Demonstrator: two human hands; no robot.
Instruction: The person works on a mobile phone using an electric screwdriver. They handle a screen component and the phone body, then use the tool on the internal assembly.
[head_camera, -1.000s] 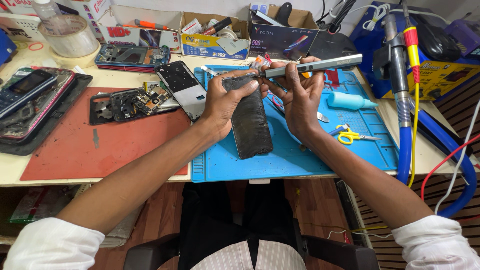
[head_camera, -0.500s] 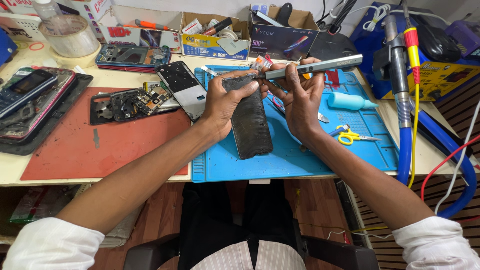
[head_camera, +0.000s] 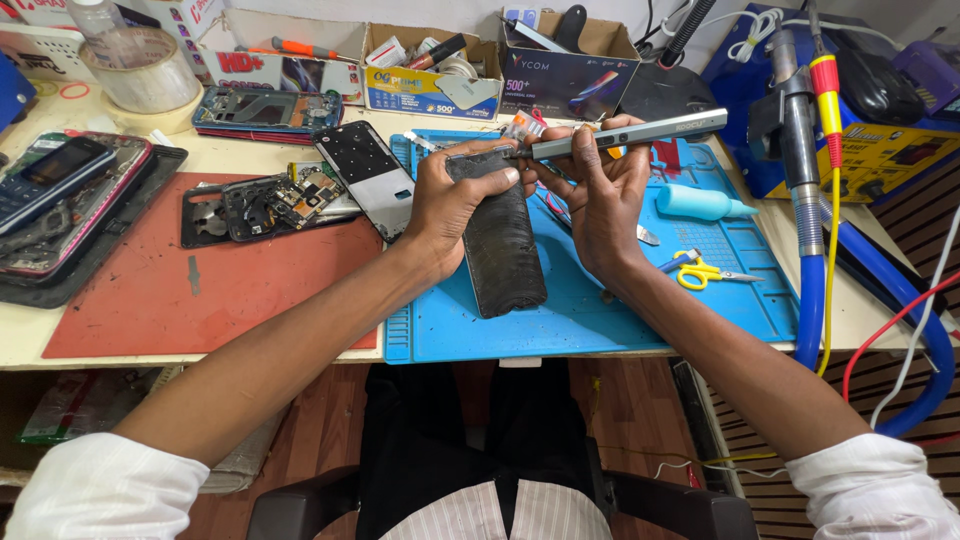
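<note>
A dark phone panel with a smeared, scuffed face (head_camera: 503, 245) is tilted up over the blue work mat (head_camera: 700, 290). My left hand (head_camera: 452, 195) grips its top edge, thumb across the upper corner. My right hand (head_camera: 592, 190) holds a grey pen-shaped tool (head_camera: 625, 133) almost level, its tip touching the panel's top edge beside my left fingers. Both forearms reach in from the bottom of the view, white sleeves at the corners.
A red mat (head_camera: 200, 290) lies left with an opened phone body (head_camera: 265, 205) and a black panel (head_camera: 365, 180). Several old phones (head_camera: 60, 200) fill a tray far left. Yellow-handled scissors (head_camera: 705, 272) and a teal bottle (head_camera: 695, 203) rest right. Cardboard boxes (head_camera: 430, 75) stand behind; a soldering station (head_camera: 880, 150) far right.
The tool tip has edged closer along the panel's top edge; both hands and the panel stay almost in place.
</note>
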